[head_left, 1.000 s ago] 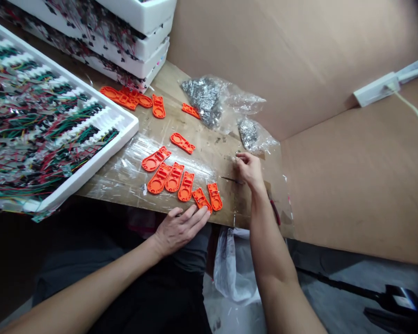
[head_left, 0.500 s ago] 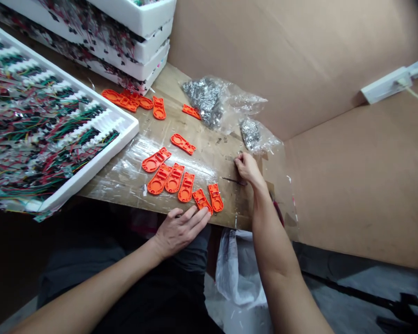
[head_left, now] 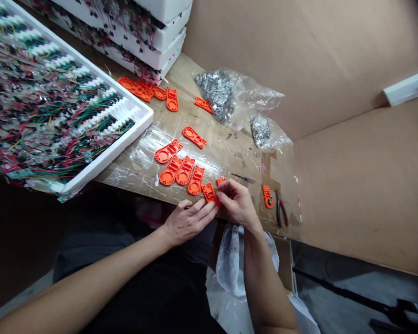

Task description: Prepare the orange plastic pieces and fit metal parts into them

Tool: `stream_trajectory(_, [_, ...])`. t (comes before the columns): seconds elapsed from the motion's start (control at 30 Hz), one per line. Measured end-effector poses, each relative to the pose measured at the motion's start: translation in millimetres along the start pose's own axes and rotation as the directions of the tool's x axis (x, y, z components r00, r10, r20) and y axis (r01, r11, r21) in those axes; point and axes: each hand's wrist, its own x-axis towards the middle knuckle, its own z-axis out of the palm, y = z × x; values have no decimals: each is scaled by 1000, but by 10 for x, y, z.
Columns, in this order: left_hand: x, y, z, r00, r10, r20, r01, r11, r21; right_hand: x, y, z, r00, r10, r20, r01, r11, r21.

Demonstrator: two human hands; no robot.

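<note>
My left hand [head_left: 191,223] rests at the table's front edge, fingers stretched out, with the fingertips against an orange plastic casing half [head_left: 210,193]. Over the right side of that casing, my right hand [head_left: 238,204] is closed in a pinch; whatever its fingertips hold is too small and covered to make out. Another orange casing half [head_left: 221,181] is mostly hidden behind the right hand. To the left lie several more orange casing halves [head_left: 195,180], hollow side up. A thin dark screwdriver-like tool [head_left: 243,178] lies just beyond the right hand.
Clear bags of small metal parts [head_left: 218,90] [head_left: 261,131] sit at the back. A white foam tray [head_left: 144,118] of wired parts covers the left, with stacked foam trays [head_left: 174,51] behind. Red-handled pliers [head_left: 282,211] lie right, beside an orange casing with a dark part [head_left: 268,197].
My right hand has come from near the small metal-parts bag, left and toward me, to the casing at my left fingertips. The left hand stays by that casing. The view has shifted slightly.
</note>
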Motion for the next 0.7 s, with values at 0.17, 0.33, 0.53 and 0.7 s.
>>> stream_trajectory(0.17, [3, 5, -3, 1000, -3, -13, 3, 1000, 4, 55, 14, 40, 999, -23, -35, 19, 996, -92])
stream_trajectory(0.33, [-4, 6, -7, 1000, 4, -4, -4, 1000, 4, 51, -69, 81, 999, -18, -39, 13, 992, -128])
stream_trajectory(0.53, [-8, -2, -15, 1000, -3, 9, 3, 1000, -12, 53, -87, 120, 997, -46, -54, 34, 978, -204])
stream_trajectory(0.7, [-9, 0, -14, 1000, -12, 4, 12, 1000, -13, 52, -53, 102, 997, -26, -77, 12, 982, -187])
